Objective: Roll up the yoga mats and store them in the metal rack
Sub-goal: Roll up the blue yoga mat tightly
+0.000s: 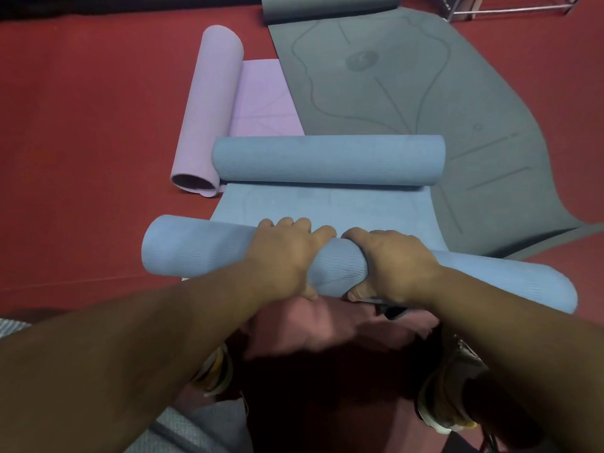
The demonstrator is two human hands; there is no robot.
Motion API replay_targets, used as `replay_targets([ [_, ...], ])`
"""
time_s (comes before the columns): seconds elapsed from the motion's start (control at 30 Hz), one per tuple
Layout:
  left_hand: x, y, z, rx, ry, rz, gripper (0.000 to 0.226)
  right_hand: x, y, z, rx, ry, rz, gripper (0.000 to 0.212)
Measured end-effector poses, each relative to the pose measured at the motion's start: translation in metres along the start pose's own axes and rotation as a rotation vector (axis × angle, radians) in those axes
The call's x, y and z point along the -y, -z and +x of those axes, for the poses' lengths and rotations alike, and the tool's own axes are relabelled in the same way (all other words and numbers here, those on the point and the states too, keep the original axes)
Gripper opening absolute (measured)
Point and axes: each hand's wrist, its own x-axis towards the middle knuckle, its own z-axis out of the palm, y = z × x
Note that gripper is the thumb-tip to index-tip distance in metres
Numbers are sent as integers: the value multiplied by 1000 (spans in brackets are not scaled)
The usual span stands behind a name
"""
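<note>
Under both hands' grip, left hand (287, 253), right hand (392, 259), blue mat roll (196, 246)

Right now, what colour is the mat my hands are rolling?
Light blue mat, clearest in the head view.

**Three mats lying partly rolled, rack corner showing far right**

The blue mat (327, 204) is lying nearest, curling into a roll at both its near and far ends, with a short flat strip stretching between them. The purple mat (215, 109) is sitting far left, mostly rolled, its open end facing near. The grey mat (392, 76) is spreading flat at right, its far end rolling up. The metal rack (510, 8) is barely showing far right.
</note>
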Motion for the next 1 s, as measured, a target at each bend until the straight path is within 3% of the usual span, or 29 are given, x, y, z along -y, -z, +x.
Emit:
replay_targets([
  [0.17, 9, 0, 4, 83, 74, -173, 87, 7, -11, -2, -53, 30, -220, 116],
  [0.23, 12, -1, 5, 154, 71, -269, 85, 6, -15, -1, -25, 29, -221, 110],
  [0.3, 13, -2, 6, 213, 67, -345, 86, 4, -20, -1, -5, 17, -167, 90],
  [0.37, 10, -9, 2, 213, 53, -259, 100, 1, -25, 1, 24, 15, -121, 80],
  [0.43, 5, -20, -3, 159, 5, -61, 121, -1, -25, 4, 92, 6, -44, 81],
  [0.5, 3, -27, -6, 152, -13, 23, 127, -4, -25, 7, 179, -3, 42, 85],
  [0.6, 6, -31, -3, 185, 4, -16, 109, -3, -31, 5, 176, 27, 42, 91],
  [0.77, 16, -28, 1, 221, 55, -162, 94, 1, -38, -3, 82, 52, -170, 127],
  [0.9, 14, -30, -2, 259, 23, -236, 95, 1, -40, -1, 77, 37, -127, 89],
  [1.0, 9, -36, -5, 158, -11, -68, 118, -3, -35, 3, 97, 13, -43, 82],
])
